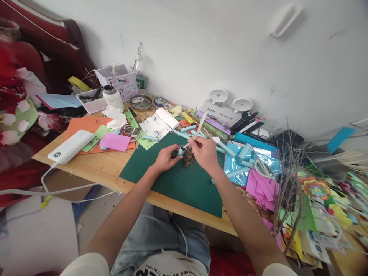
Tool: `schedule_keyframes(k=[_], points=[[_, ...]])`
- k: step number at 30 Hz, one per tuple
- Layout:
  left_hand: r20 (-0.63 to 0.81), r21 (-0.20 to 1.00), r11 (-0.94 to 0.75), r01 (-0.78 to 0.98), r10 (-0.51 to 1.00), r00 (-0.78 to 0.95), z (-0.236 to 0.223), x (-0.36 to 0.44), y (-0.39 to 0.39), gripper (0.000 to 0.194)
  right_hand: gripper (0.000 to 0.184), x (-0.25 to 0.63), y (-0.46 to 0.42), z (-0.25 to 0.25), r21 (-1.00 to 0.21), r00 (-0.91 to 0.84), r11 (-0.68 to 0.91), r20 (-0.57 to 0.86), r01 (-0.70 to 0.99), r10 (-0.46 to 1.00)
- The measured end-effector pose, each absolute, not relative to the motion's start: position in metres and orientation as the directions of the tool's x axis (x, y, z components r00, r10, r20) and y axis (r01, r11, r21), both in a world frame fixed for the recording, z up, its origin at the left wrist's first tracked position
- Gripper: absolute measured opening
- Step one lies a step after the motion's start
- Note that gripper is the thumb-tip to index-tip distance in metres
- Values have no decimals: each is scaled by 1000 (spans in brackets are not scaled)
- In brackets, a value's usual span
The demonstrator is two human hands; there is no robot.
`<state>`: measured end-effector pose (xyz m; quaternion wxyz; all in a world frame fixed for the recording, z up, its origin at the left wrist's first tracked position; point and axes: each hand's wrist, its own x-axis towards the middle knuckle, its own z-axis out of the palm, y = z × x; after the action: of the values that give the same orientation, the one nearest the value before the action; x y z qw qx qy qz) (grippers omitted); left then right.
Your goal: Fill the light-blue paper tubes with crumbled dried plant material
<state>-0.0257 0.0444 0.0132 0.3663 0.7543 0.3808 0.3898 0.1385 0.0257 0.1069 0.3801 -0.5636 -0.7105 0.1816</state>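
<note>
My left hand [167, 158] grips a short light-blue paper tube [181, 151] between thumb and fingers, above a dark green cutting mat [186, 191]. My right hand [206, 154] is closed on a long, thin white strip [202, 123]. The strip's lower end meets the dark mouth of the tube; whether it goes inside I cannot tell. On the mat, between the hands, lies a small heap of brown crumbly bits [188, 158]. More light-blue rolled tubes [227, 148] lie just past my right hand.
Scissors [263, 168] rest on blue plastic packaging [231, 174] to the right, near pink paper [262, 189] and upright bare twigs [291, 168]. A white power bank [71, 146] with a cable sits at left. Behind stand a white bottle [113, 99] and a white lamp [220, 113].
</note>
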Motion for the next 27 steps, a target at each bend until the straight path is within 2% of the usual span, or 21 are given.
schedule_keyframes(k=[8, 14, 18, 22, 27], points=[[318, 845, -451, 287, 856, 408, 13, -26, 45, 16, 22, 134, 22, 99, -615, -159, 416, 429, 670, 889], [314, 850, -444, 284, 859, 405, 12, -25, 45, 17, 23, 137, 23, 107, -637, -178, 360, 333, 681, 926], [311, 850, -443, 284, 858, 409, 13, -26, 44, 17, 24, 141, 27, 115, -569, -237, 377, 307, 730, 922], [301, 855, -432, 287, 864, 404, 14, -26, 43, 16, 25, 142, 31, 117, -523, -300, 430, 318, 736, 899], [308, 855, -435, 282, 864, 398, 14, -26, 44, 16, 24, 141, 30, 114, -544, -263, 424, 350, 724, 899]])
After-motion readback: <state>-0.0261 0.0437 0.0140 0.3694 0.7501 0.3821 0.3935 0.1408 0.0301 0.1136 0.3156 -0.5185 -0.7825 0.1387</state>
